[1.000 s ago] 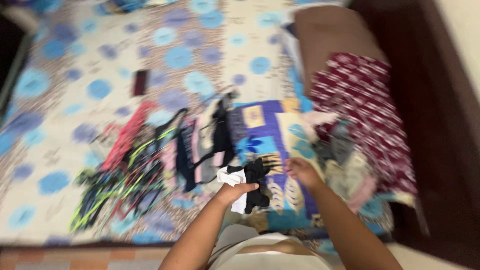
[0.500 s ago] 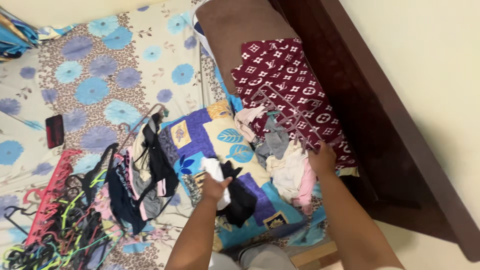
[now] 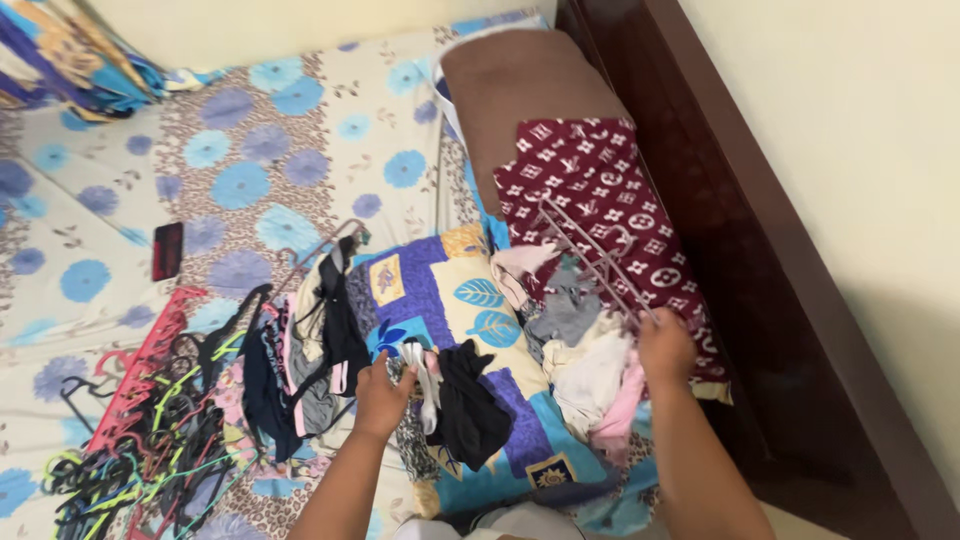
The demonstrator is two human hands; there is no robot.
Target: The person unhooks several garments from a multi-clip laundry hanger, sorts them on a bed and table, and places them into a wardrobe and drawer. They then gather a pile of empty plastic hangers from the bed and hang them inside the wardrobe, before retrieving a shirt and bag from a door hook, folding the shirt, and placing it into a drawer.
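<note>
My left hand (image 3: pixel 383 396) rests on a patchwork pillow (image 3: pixel 432 287) and pinches the white edge of a black and white garment (image 3: pixel 462 400) that lies spread there. My right hand (image 3: pixel 665 346) grips the near end of a grey clip hanger frame (image 3: pixel 588 248), which lies across a maroon patterned pillow (image 3: pixel 600 180). A heap of small grey, white and pink clothes (image 3: pixel 585 362) sits under the frame, between my two hands.
A stack of dark and pink garments (image 3: pixel 300 350) lies left of the patchwork pillow. Further left are tangled coloured hangers (image 3: pixel 150 450) and a pink rack (image 3: pixel 145 360). A dark flat device (image 3: pixel 167 250) lies on the flowered sheet. A brown pillow (image 3: pixel 520 85) and a dark wooden headboard (image 3: pixel 730 220) line the right side.
The view steadied and swung toward the headboard. My left hand lowered the black and white garment onto the patchwork pillow. My right hand reached right and took the clip hanger frame.
</note>
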